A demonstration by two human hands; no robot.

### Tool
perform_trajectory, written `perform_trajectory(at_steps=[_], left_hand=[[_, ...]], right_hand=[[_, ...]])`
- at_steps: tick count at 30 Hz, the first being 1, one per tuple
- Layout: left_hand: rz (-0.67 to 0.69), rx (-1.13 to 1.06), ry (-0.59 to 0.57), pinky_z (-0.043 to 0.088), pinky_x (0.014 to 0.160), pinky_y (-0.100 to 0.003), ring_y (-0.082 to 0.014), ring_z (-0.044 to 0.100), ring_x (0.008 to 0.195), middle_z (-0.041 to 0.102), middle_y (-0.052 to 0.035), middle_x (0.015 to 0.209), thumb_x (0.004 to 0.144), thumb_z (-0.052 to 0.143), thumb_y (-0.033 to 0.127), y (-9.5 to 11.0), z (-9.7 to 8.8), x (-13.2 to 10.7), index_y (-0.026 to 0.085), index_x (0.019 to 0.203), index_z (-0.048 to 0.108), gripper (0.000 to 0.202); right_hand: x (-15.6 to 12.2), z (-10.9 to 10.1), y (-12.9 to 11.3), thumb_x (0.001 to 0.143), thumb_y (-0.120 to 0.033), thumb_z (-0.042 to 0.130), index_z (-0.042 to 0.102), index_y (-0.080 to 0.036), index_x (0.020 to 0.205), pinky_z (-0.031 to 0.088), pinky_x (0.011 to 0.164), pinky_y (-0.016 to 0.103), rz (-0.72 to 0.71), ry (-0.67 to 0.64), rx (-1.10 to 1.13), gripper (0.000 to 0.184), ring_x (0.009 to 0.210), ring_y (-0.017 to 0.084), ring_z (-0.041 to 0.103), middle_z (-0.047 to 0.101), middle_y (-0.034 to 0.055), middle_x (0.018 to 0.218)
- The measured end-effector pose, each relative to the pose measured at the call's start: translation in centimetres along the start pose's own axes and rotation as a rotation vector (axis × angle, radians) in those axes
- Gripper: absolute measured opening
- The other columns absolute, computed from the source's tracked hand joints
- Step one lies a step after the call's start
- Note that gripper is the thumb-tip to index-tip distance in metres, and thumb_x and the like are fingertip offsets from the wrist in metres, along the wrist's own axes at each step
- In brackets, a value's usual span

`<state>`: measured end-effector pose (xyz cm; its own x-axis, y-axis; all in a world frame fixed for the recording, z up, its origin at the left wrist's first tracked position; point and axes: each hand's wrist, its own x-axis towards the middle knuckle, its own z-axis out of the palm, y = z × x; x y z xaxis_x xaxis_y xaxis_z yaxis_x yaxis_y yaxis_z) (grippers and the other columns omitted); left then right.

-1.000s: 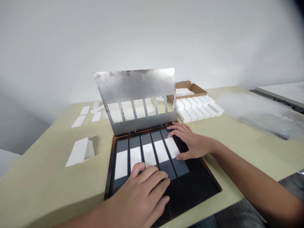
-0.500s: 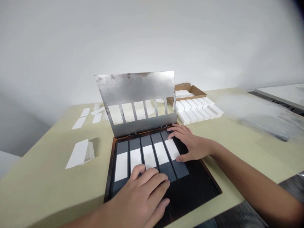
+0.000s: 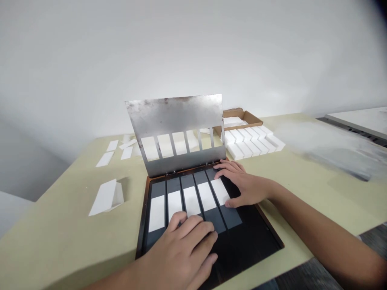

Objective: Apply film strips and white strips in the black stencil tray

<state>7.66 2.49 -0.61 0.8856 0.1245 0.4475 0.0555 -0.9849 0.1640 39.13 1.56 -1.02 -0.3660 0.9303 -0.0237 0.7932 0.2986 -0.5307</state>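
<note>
A flat black board (image 3: 244,245) with a thin brown edge lies at 6 o'clock on the pale olive tabletop (image 3: 60,245). Five white rectangular strips (image 3: 191,201) sit side by side on it, each in its own dark lane, which keeps them parallel and evenly spaced. A scuffed rectangular steel plate (image 3: 173,117) stands hinged up from the board's far edge at 12 o'clock, and its five slots line up with the lanes (propped open like this, it leaves the board free for the hands).

The left hand (image 3: 178,257) lies over the lower ends of the middle strips, its fingers (image 3: 196,233) flat and slightly parted, seemingly pressing rather than gripping. The right hand (image 3: 244,187) arches over the right side of the board, its fingertips (image 3: 222,167) on the dark lanes near the hinge and its thumb (image 3: 230,203) just beside the rightmost strip. Neither hand has hold of anything.

An open brown cardboard box (image 3: 252,119) sits at 1 o'clock behind neat rows of white rectangular blocks (image 3: 250,141). Loose white strips (image 3: 105,159) lie at 11 o'clock, and a folded white strip (image 3: 104,197) rests at 9 o'clock (its fold props it partly up).
</note>
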Motion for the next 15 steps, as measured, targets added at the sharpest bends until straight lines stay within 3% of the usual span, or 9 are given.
perform_trajectory(at_steps=[11, 15], left_hand=[[0.026, 0.047, 0.019, 0.037, 0.089, -0.043, -0.0243, 0.064, 0.099, 0.075, -0.0064, 0.108, 0.107, 0.060, 0.026, 0.2, 0.4, 0.0, 0.015, 0.116, 0.071, 0.018], [0.023, 0.078, 0.053, 0.038, 0.088, -0.042, -0.0244, 0.064, 0.098, 0.075, -0.0076, 0.109, 0.104, 0.063, 0.025, 0.3, -1.1, 0.0, 0.015, 0.116, 0.071, 0.018]], right_hand=[[0.1, -0.2, -0.5, 0.080, -0.070, 0.077, 0.049, -0.029, 0.142, 0.015, 0.130, 0.068, 0.035, -0.035, 0.011, 0.079, 0.165, 0.040, 0.005, 0.028, 0.0108, 0.173], [0.0, -0.2, -0.2, 0.082, -0.070, 0.077, 0.047, -0.030, 0.145, 0.012, 0.130, 0.068, 0.045, -0.045, 0.038, 0.081, 0.165, 0.039, 0.003, 0.024, 0.0110, 0.174]])
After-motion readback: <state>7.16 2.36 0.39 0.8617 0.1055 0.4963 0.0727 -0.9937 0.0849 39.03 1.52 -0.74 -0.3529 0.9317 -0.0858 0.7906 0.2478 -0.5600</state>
